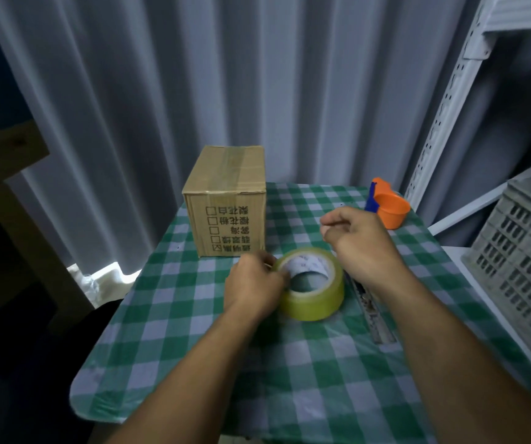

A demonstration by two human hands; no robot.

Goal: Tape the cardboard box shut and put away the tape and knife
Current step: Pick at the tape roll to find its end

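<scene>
A small table [168, 331] with a green-and-white checked cloth stands before grey curtains. Near its middle a roll of tape [313, 283] lies flat, hole upward, between the person's two hands. The left hand [256, 283] presses against the roll's left side, fingers curled as if picking at the tape's free end; whether it has caught the end cannot be told. The right hand [358, 243] hovers just right of the roll and slightly above it, loosely curled with thumb and forefinger pinched, holding nothing visible. The box [229, 200] stands beyond the roll, at the table's far left, flaps down, with a tape strip showing along its top seam. So the box lies straight ahead of the left hand, which is nearer, with nothing between. A knife [371, 310] lies lengthwise, pointing away from the person, just right of the roll and partly under the right wrist. An orange cup [390, 213] sits far right; a grey crate [520, 251] stands beside the table.
</scene>
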